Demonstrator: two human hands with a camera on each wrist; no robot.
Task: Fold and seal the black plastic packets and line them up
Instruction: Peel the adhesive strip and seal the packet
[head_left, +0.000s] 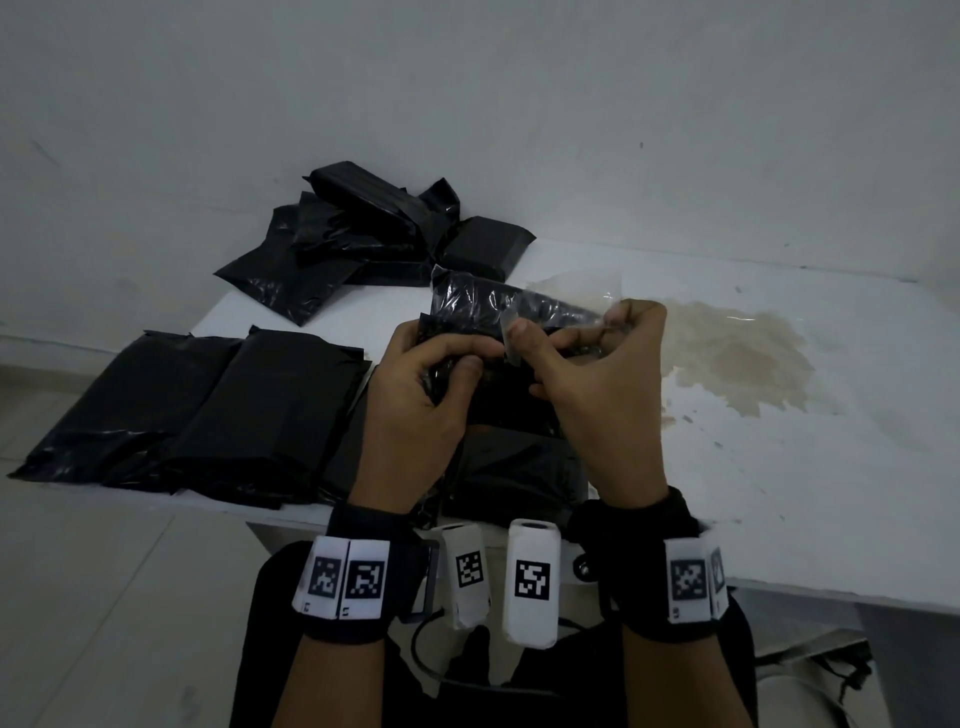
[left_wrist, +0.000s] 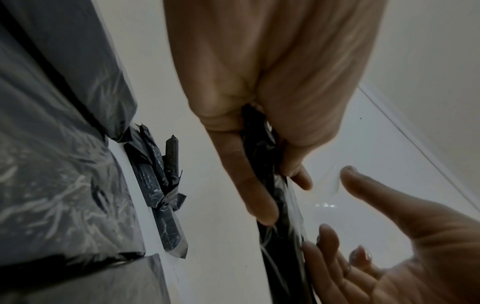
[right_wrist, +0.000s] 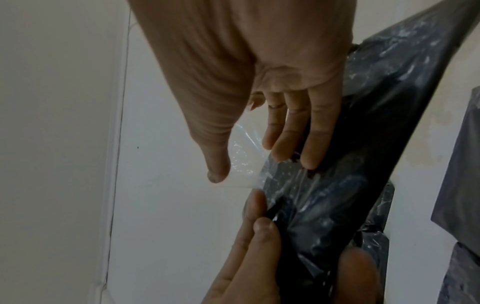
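Observation:
Above the table's near edge, both hands hold up a crinkled black plastic packet (head_left: 493, 306). My left hand (head_left: 457, 358) grips its left end, thumb on top, with the plastic bunched between thumb and fingers. In the left wrist view the left hand (left_wrist: 275, 185) pinches the packet (left_wrist: 280, 257) edge-on. My right hand (head_left: 561, 338) holds a clear strip (head_left: 576, 288) that is peeled partly off the packet's flap. In the right wrist view the clear strip (right_wrist: 246, 162) lies between the right hand's thumb and its fingers (right_wrist: 298, 139), which touch the packet (right_wrist: 350, 195).
Folded black packets (head_left: 208, 410) lie side by side on the white table (head_left: 779, 467), left of my hands. A loose heap of black packets (head_left: 363, 234) sits at the back by the wall. A brownish stain (head_left: 743, 358) marks the table on the right.

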